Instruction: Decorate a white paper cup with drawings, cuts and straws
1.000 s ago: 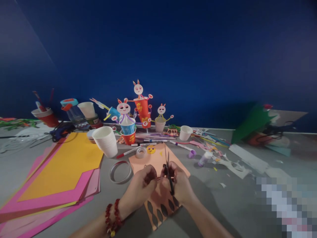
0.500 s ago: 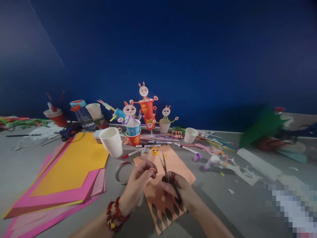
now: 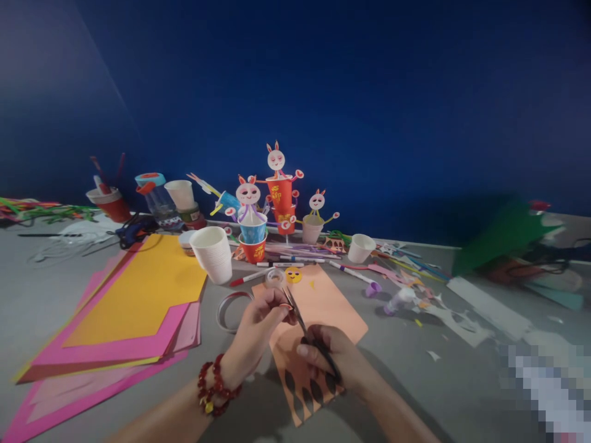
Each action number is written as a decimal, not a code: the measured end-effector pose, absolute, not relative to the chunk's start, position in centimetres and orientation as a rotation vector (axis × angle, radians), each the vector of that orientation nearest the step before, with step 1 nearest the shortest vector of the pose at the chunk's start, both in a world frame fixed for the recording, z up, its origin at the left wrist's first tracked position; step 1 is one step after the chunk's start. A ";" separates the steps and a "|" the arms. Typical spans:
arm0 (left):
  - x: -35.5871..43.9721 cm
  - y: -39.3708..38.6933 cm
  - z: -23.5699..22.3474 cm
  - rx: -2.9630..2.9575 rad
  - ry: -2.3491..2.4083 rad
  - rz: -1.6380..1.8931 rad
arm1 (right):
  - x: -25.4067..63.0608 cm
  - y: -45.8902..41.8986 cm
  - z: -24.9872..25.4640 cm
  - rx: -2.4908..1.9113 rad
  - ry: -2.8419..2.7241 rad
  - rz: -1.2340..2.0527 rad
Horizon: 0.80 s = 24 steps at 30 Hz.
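Observation:
My left hand point(image 3: 259, 325), with a red bead bracelet on its wrist, pinches a small orange paper piece point(image 3: 285, 306) between thumb and fingers. My right hand point(image 3: 329, 358) grips small black scissors point(image 3: 300, 321) whose blades point up and left at that piece. Both hands hover over an orange paper sheet point(image 3: 323, 301) with several leaf-shaped holes cut along its near edge. A yellow smiley cutout point(image 3: 293, 274) lies at the sheet's far end.
A stack of yellow and pink paper sheets point(image 3: 133, 301) lies left. White paper cups point(image 3: 212, 253), a tape roll point(image 3: 229, 307), markers, a glue stick point(image 3: 398, 299) and paper scraps surround the sheet. Cup rabbit figures point(image 3: 277, 191) stand at the back by a blue wall.
My hands moved apart: the left lifted the small orange piece away, and the right tilted the scissors leftward toward it. The camera view shifted slightly.

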<state>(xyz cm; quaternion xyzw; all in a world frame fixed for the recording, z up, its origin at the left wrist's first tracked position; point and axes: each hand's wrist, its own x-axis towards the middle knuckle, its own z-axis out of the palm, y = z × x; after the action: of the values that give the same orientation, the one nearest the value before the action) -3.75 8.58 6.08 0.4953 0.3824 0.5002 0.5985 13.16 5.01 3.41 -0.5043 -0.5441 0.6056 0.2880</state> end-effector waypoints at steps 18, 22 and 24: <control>-3.9 8.7 6.5 1.213 0.909 1.117 | 13.3 5.3 3.2 -1.423 -1.399 1.619; -3.9 8.6 6.6 1.210 0.927 1.118 | 13.4 5.4 2.8 -1.437 -1.409 1.594; -3.8 8.5 6.6 1.201 0.934 1.114 | 13.5 5.4 2.8 -1.438 -1.434 1.556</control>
<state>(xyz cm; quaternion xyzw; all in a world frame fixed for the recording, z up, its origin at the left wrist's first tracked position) -3.84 8.53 6.62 0.5156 0.4010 0.4779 0.5873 13.51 5.42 2.80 -0.5384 -0.5369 0.5825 0.2872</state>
